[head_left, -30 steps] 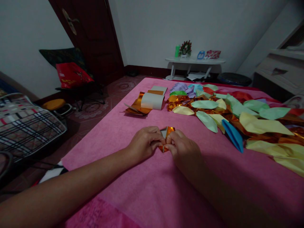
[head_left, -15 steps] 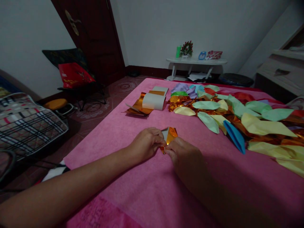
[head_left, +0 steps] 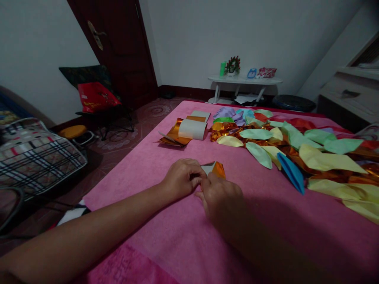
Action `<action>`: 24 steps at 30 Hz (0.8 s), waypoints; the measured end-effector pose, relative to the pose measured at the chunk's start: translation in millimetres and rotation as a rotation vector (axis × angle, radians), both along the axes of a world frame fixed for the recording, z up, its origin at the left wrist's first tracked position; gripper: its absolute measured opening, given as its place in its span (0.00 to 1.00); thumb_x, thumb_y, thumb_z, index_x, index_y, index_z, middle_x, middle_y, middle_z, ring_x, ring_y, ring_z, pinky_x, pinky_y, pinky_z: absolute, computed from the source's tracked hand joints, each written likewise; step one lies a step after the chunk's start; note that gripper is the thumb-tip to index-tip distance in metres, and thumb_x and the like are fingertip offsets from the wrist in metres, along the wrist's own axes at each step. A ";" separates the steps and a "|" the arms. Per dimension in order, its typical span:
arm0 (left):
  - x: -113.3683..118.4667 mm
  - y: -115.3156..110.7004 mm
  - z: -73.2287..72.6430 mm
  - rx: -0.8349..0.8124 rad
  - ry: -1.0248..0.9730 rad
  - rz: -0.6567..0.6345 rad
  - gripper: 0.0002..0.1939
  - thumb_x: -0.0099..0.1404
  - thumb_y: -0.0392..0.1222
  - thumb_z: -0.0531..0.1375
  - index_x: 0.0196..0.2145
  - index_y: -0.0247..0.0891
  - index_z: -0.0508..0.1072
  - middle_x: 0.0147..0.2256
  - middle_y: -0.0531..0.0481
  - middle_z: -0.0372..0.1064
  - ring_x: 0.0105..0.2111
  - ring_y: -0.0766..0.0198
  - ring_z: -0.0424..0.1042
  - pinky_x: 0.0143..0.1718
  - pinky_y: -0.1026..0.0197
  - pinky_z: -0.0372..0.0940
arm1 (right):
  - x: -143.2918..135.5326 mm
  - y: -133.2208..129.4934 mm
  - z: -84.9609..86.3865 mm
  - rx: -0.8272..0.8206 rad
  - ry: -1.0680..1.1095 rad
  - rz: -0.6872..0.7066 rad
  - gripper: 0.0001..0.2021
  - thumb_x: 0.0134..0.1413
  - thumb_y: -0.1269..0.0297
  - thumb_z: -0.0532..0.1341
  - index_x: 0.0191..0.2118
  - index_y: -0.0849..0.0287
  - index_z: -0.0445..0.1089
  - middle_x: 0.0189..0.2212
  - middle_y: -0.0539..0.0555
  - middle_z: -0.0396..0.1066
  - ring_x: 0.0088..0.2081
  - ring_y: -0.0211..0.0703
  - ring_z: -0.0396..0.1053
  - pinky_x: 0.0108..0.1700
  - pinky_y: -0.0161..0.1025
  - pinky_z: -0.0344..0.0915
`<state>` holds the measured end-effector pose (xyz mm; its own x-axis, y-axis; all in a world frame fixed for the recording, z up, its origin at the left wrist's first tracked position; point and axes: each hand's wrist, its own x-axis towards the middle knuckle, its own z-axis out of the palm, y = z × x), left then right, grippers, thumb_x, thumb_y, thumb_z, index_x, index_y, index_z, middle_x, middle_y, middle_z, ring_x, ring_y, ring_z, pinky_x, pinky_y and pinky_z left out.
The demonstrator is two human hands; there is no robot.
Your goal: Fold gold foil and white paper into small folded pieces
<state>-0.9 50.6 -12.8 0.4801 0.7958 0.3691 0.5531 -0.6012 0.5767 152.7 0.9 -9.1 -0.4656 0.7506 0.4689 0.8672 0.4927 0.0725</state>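
Observation:
A small sheet of gold foil paper (head_left: pixel 219 170), grey on its other side, is partly folded on the pink cloth (head_left: pixel 148 173). My left hand (head_left: pixel 184 179) is closed on its near left part. Against it, my right hand (head_left: pixel 220 194) pinches the near edge, with the fingertips of both hands meeting. The near end of the paper is hidden behind my fingers. Farther off lies a loose stack of gold and grey paper sheets (head_left: pixel 192 129), some of them curled.
Folded paper pieces (head_left: pixel 256 134) in green, yellow, gold, purple and red spread over the right side, a blue one (head_left: pixel 291 172) nearest. A white table (head_left: pixel 245 80) stands at the wall. At left are a chair with a red bag (head_left: pixel 96 97) and a plaid quilted item (head_left: pixel 41 156).
My right hand has moved up and left over the paper, covering its near tip, which showed before. The view has shifted slightly. My left hand stays nearly in place.

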 end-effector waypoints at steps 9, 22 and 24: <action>-0.4 -3.3 5.9 -0.154 -0.206 0.086 0.04 0.56 0.29 0.62 0.27 0.35 0.77 0.27 0.50 0.71 0.28 0.66 0.69 0.32 0.64 0.63 | -8.5 -3.2 5.0 0.027 -0.132 0.030 0.09 0.46 0.82 0.57 0.29 0.63 0.70 0.20 0.54 0.68 0.19 0.41 0.64 0.21 0.39 0.44; -7.8 1.3 9.0 -0.224 -0.355 -0.023 0.10 0.63 0.33 0.58 0.39 0.35 0.78 0.36 0.44 0.74 0.38 0.62 0.72 0.42 0.58 0.68 | 90.7 46.3 19.7 -0.283 -0.245 0.609 0.10 0.59 0.75 0.52 0.33 0.57 0.69 0.28 0.50 0.69 0.28 0.37 0.63 0.30 0.36 0.54; -8.3 0.5 9.5 -0.259 -0.331 -0.072 0.10 0.62 0.35 0.61 0.41 0.34 0.77 0.37 0.44 0.74 0.37 0.62 0.73 0.41 0.59 0.68 | 96.3 45.4 23.5 -0.327 -0.205 0.617 0.11 0.61 0.74 0.51 0.36 0.57 0.70 0.31 0.50 0.70 0.30 0.38 0.63 0.31 0.35 0.55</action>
<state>-9.3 51.1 -3.3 0.4274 0.8509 0.3054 0.2745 -0.4440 0.8529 249.0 46.3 14.4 -0.9037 0.4099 0.1237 0.4094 0.9118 -0.0307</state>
